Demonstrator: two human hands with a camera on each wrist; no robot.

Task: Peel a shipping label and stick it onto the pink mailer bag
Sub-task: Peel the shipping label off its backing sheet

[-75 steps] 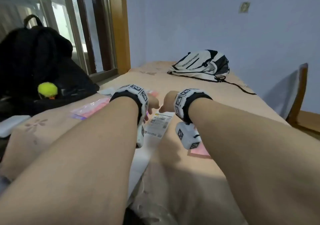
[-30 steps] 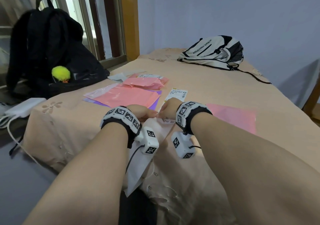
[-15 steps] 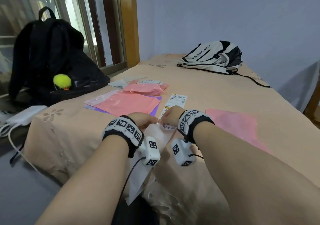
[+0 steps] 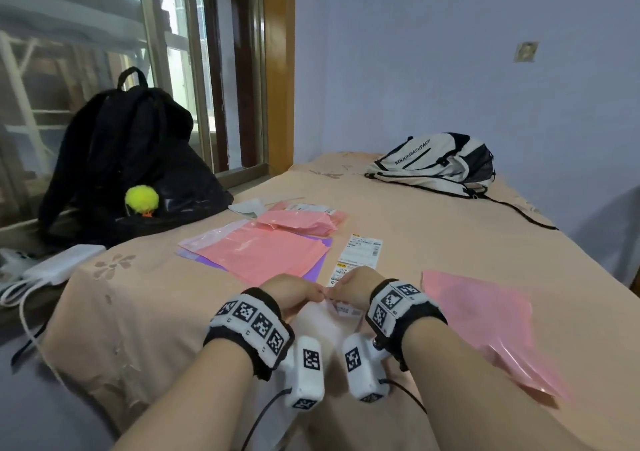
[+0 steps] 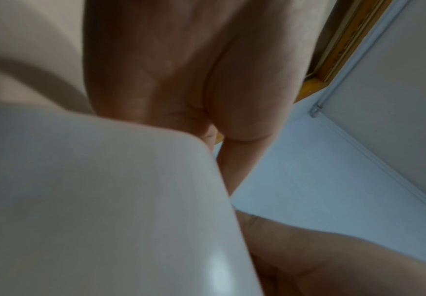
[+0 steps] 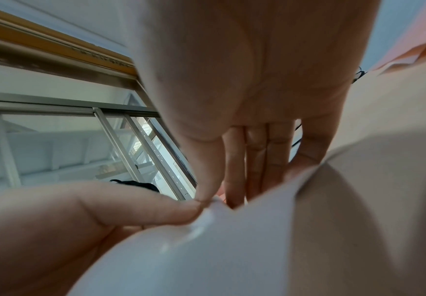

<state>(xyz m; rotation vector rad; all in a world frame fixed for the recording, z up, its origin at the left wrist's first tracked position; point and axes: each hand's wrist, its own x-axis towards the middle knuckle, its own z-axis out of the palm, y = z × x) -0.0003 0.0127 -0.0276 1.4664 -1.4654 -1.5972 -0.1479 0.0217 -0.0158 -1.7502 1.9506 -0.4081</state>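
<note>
A white label strip (image 4: 360, 251) runs across the bed toward me and hangs over the front edge. My left hand (image 4: 313, 293) and right hand (image 4: 337, 291) meet over it, and both pinch its raised edge. In the right wrist view my right hand (image 6: 207, 197) has its thumb on the corner of the white label strip (image 6: 232, 240) with the fingers behind it. The left hand's fingertips (image 6: 181, 208) pinch the same corner. The left wrist view is mostly filled by the label strip (image 5: 105, 200). One pink mailer bag (image 4: 478, 319) lies flat to the right of my hands.
A stack of pink mailers (image 4: 259, 253) on a purple sheet lies ahead left, with folded pink bags (image 4: 301, 220) behind it. A black backpack (image 4: 128, 159) stands at the left, a white backpack (image 4: 436, 163) lies at the far end, and a white power strip (image 4: 62, 263) sits by the bed's left corner.
Both hands have stayed together pinching the strip near the bed's front edge. My view has shifted, so the pink mailer bag on the right now shows fully.
</note>
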